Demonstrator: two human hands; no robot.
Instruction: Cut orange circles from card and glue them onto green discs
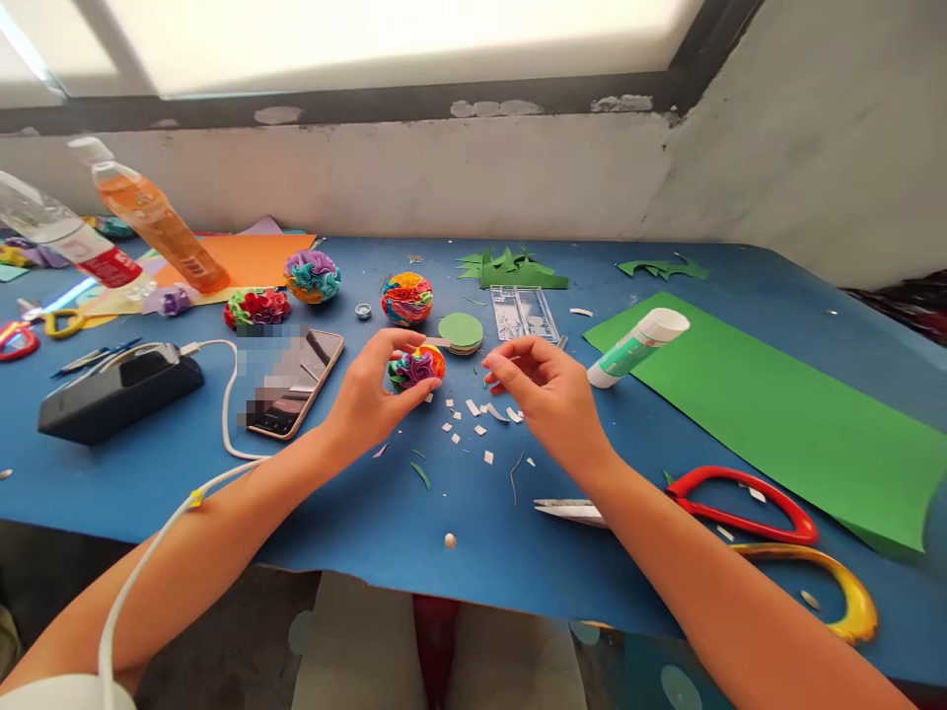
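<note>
**Paper ball [415,368] in the left hand [372,390] over a littered blue table [296,518]**

The table runs back to a pale, rough wall [414,182], where a bright window [414,49] sits above a dark frame [370,113] blotched with white. The blue top ends in a worn front edge, above the person's lap.

The ruffled, many-coloured ball is near the middle of the table, with the left fingers curled around it. The right hand [551,402] hovers just to its right, thumb and forefinger drawn together; whether they pinch something small, one cannot tell. White scraps [473,407] are strewn on the blue between the hands.

Behind the ball lies a stack of green discs [460,332]. To the right, a glue stick [640,347] leans by a large green sheet [776,414], and scissors [803,531] with one red and one yellow handle lie partly under the right forearm. To the left are a phone [300,385], a black device [122,396] with a white cable [231,390], and, farther back, an orange bottle [159,225] and a clear bottle [63,234].
</note>
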